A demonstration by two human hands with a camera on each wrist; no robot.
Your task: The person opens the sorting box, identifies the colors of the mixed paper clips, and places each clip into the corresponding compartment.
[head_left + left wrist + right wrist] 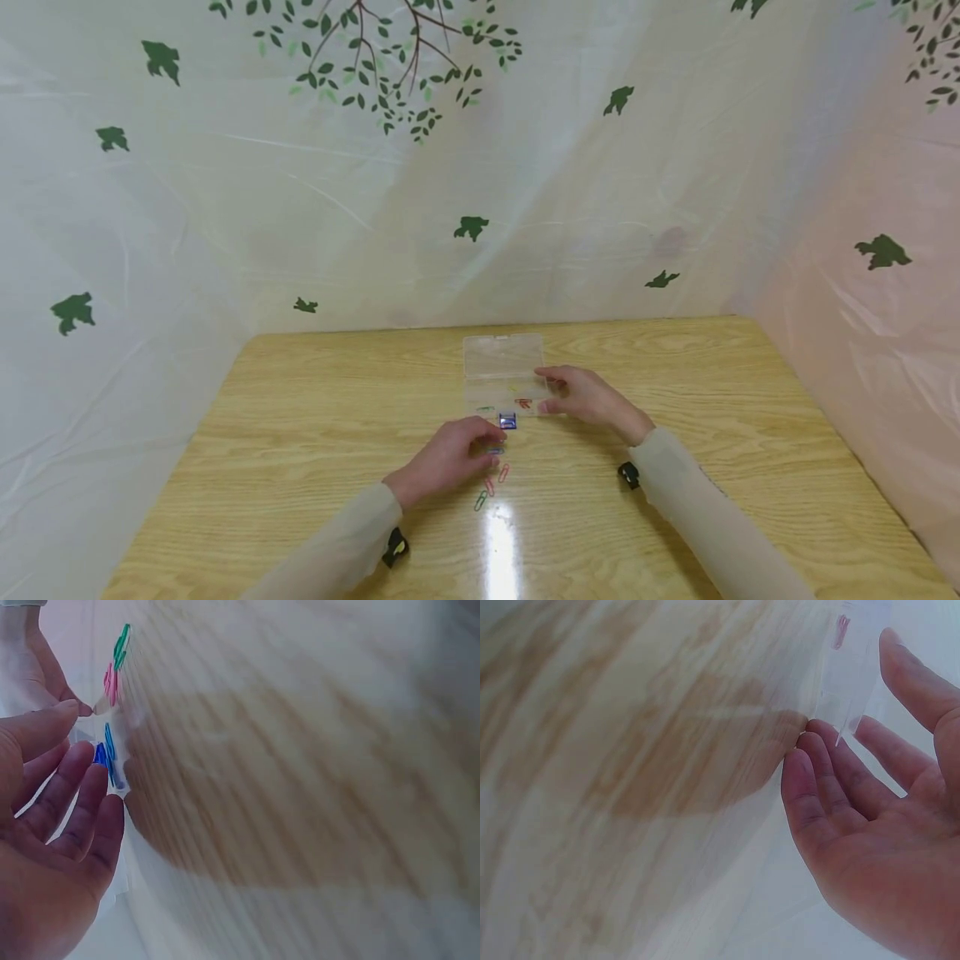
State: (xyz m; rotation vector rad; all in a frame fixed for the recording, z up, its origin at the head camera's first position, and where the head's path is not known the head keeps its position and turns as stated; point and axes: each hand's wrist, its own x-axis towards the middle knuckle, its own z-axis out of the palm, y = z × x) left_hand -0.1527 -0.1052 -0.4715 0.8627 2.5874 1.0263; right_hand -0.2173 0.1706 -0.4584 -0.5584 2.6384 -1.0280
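Note:
A clear plastic box lies with its lid folded back. Inside are red paper clips, a yellow piece and a green paper clip. My right hand rests its fingertips at the box's right side, fingers fairly straight in the right wrist view. By the box's near edge sits a small blue object, its kind unclear. My left hand, fingers loosely bent, hovers beside a blue paper clip; nothing shows in its grasp. Pink paper clips and a green one lie nearer me.
Everything lies on a wood-grain table. A pale sheet printed with leaves and birds hangs behind and along both sides. Light glares off the table's near middle. Black wrist devices are worn below both sleeves.

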